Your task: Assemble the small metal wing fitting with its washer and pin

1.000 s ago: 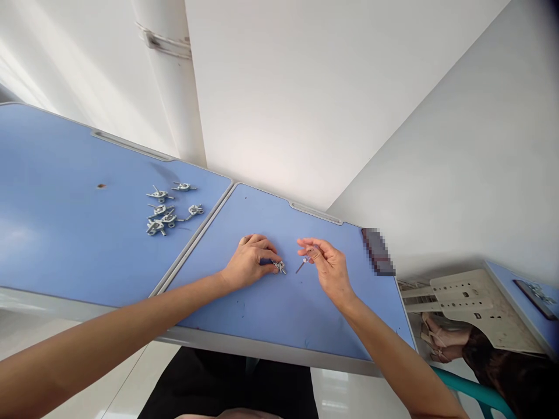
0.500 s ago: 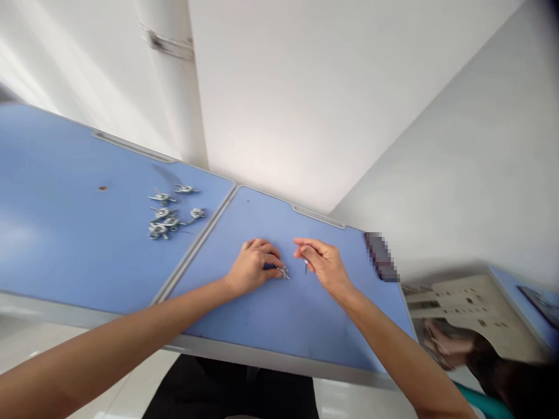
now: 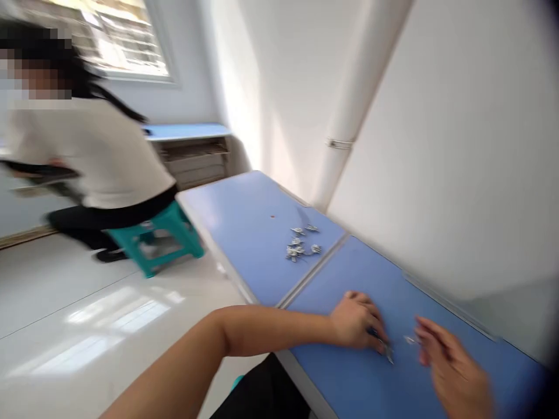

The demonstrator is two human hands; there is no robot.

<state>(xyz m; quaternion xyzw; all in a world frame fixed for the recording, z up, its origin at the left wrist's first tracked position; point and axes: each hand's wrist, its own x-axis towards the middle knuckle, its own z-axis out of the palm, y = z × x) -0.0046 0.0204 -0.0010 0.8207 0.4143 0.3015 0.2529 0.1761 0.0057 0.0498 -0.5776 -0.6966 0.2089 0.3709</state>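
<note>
In the head view, the left hand (image 3: 356,321) is curled, its fingers closed around a small metal fitting (image 3: 387,350) on the near desk (image 3: 349,381). The right hand (image 3: 456,368) is blurred, with its fingers partly spread just right of a second small metal piece (image 3: 410,340); whether it has hold of that piece, I cannot tell. A pile of similar fittings (image 3: 301,247) lies on the far desk (image 3: 257,233), which butts against the near one. Farther left, a person (image 3: 89,154) in a white top sits on a teal stool (image 3: 152,238).
</note>
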